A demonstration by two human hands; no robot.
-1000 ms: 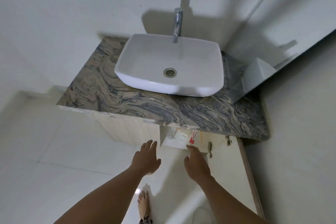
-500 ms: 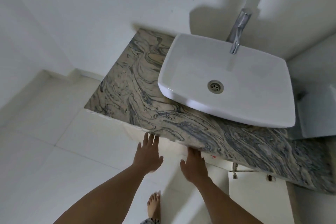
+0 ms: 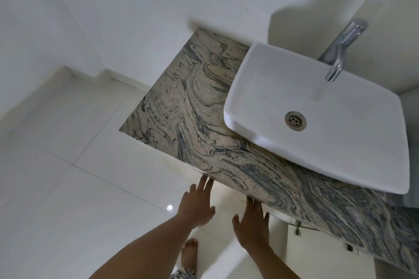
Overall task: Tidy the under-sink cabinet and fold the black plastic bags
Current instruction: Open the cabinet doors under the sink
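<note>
1. Bare foot (image 3: 189, 253) stands on glossy white floor tiles (image 3: 68, 188), between the two forearms.
2. Left hand (image 3: 195, 206) reaches forward with fingers straight and slightly spread, grasping nothing. Its fingertips are at the front edge of the countertop (image 3: 192, 120).
3. Right hand (image 3: 251, 226) lies just beside it, also flat and released, its fingertips hidden under that edge.
4. Under-sink cabinet (image 3: 322, 256) sits beneath the countertop, mostly hidden. A pale panel with a metal hinge (image 3: 298, 229) shows right of the right hand.
5. Swirled grey-and-beige stone carries a white basin (image 3: 340, 149).
6. Chrome tap (image 3: 340, 52) rises behind the basin, against the white wall (image 3: 136, 7).
</note>
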